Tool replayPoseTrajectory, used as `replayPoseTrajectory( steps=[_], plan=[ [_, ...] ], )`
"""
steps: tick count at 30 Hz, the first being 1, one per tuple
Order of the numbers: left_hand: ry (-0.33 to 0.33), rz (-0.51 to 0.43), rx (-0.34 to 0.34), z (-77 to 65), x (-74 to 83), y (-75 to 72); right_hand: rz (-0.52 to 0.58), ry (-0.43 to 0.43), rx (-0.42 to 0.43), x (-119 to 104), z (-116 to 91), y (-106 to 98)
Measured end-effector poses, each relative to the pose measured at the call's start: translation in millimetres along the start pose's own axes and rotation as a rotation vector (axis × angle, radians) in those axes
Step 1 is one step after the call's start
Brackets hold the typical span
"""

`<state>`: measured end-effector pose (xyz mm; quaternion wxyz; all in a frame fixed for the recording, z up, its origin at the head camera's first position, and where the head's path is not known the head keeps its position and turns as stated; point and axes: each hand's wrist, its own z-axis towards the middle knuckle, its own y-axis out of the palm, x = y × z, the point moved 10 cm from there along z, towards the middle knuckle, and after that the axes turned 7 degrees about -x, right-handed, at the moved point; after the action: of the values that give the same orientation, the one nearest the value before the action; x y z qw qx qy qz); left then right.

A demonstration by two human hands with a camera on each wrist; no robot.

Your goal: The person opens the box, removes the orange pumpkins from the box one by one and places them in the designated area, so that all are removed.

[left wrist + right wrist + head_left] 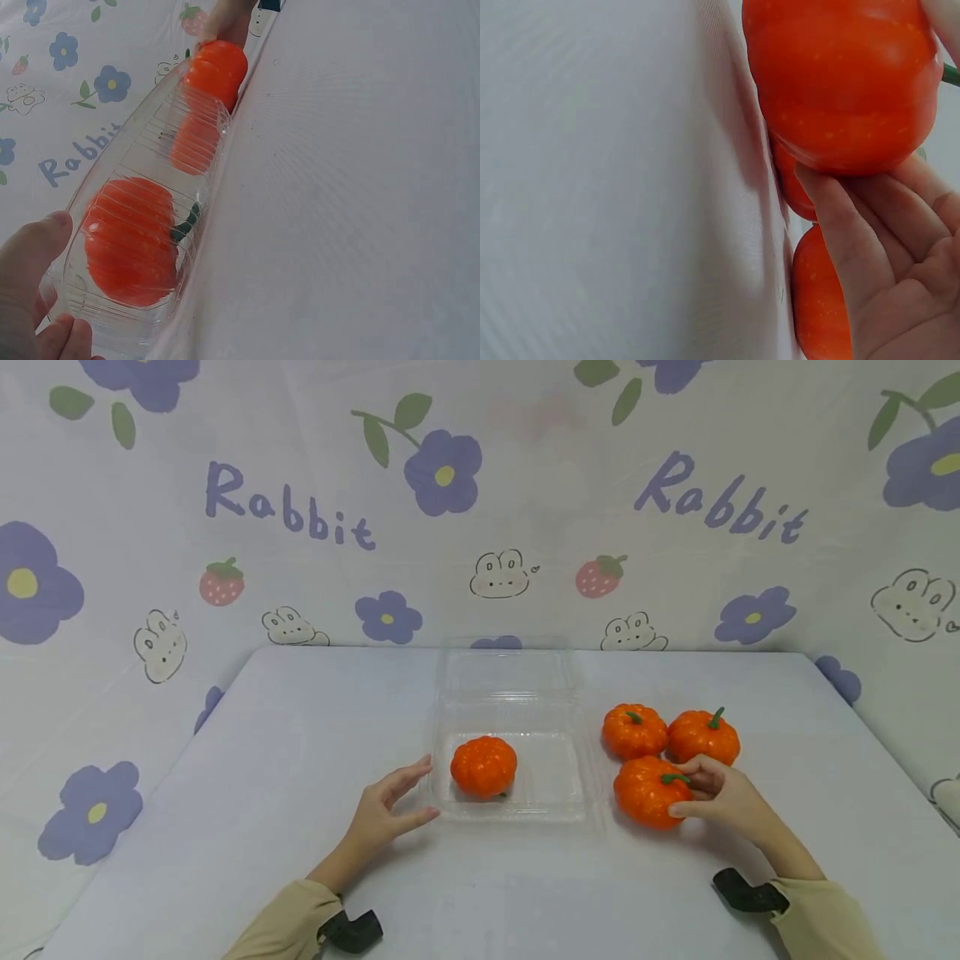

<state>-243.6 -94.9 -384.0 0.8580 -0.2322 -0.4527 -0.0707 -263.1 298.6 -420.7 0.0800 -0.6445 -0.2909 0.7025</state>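
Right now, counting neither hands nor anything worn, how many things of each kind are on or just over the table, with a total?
Clear plastic box: 1, open
Orange pumpkins: 4, one in the box, three to its right
Total: 5

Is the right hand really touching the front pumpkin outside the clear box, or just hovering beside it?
Touching. The right wrist view shows the right hand with its fingers against the front pumpkin, no gap between.
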Motion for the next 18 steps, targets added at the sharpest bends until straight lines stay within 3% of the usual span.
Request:
replayPoseTrajectory(
  steps=[5, 9, 18],
  plan=[
    [0.022, 0.007, 0.002, 2.0, 0.8, -0.7, -0.038, 0.038, 0.002, 1.4, 2.2, -0.9],
    [-0.001, 0.004, 0.003, 2.4, 0.0, -2.3, -0.054, 0.052, 0.009, 3.0, 4.8, -0.2],
    [-0.014, 0.009, 0.000, -0.7, 0.2, -1.4, -0.053, 0.032, -0.003, 0.7, 4.7, 3.6]
  ],
)
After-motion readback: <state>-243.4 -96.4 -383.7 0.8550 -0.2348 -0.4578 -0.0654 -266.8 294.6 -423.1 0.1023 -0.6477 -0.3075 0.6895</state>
